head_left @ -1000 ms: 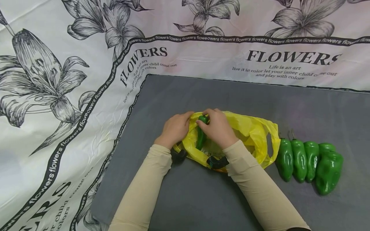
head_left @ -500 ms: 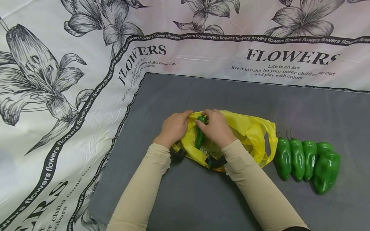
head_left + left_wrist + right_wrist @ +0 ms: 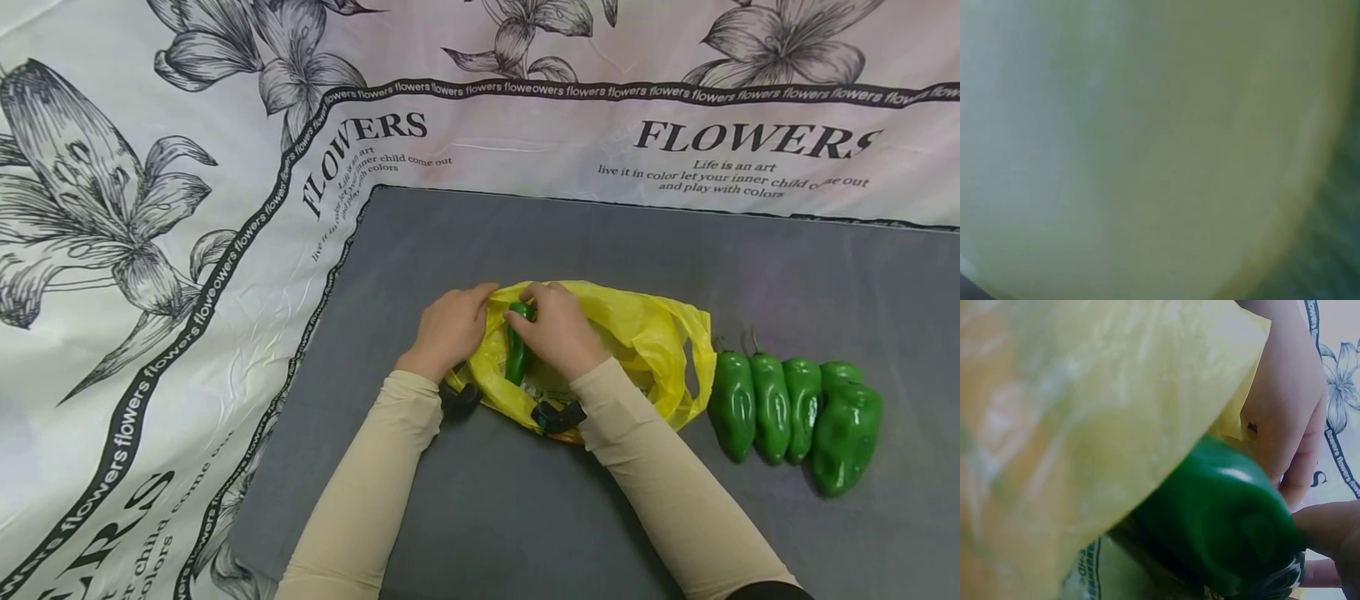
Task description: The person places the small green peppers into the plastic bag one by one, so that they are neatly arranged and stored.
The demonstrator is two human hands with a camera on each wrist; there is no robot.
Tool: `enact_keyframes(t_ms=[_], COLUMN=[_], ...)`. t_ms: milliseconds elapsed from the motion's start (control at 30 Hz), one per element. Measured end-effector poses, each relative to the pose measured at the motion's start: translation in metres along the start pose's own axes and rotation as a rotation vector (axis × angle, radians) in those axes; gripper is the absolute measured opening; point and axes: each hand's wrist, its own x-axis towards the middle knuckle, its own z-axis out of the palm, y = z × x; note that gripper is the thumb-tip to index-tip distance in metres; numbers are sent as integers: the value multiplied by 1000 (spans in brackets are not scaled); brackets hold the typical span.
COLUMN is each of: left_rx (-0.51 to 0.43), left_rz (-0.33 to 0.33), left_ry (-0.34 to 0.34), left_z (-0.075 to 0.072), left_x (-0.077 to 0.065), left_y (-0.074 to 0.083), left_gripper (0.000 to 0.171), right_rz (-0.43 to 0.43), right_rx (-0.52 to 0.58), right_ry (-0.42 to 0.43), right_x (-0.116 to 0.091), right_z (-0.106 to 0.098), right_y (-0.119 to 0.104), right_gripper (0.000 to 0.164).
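A yellow plastic bag point(image 3: 633, 312) lies on the grey surface with its mouth held open. At its left rim, my left hand point(image 3: 450, 329) pinches the plastic. My right hand point(image 3: 564, 337) grips a long, glossy green pepper point(image 3: 516, 354) near its top, thumb on one side, inside the bag's mouth. Close up in the right wrist view, the pepper point(image 3: 1229, 512) sits between the fingers and a fold of yellow film point(image 3: 1116, 412), which hides part of it. Blurred pale yellow film point(image 3: 1197, 150) fills most of the left wrist view.
Several green peppers point(image 3: 770, 408) lie side by side right of the bag, a broad one point(image 3: 847, 442) at the right end. The bag's handle loop point(image 3: 702, 358) reaches close to them. White flower-printed cloth point(image 3: 517, 142) borders the grey tabletop point(image 3: 465, 242).
Both hands keep their hold, with the pepper staying in the bag's mouth. The head view has shifted slightly, so the scene sits a little higher and further left.
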Motion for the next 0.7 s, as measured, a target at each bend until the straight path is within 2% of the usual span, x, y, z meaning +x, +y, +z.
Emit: enact_keyframes(t_ms=[333,700], left_rx=[12,-1], left_rz=[3,6], left_ry=[10,4], left_z=[3,1], left_x=[2,0], left_y=[-1,0], left_gripper=[41,41], right_rz=[3,19], right_rx=[0,-3], right_ry=[3,-7], right_x=[1,-1], right_z=[2,-1], right_y=[2,2], right_gripper=[36,41])
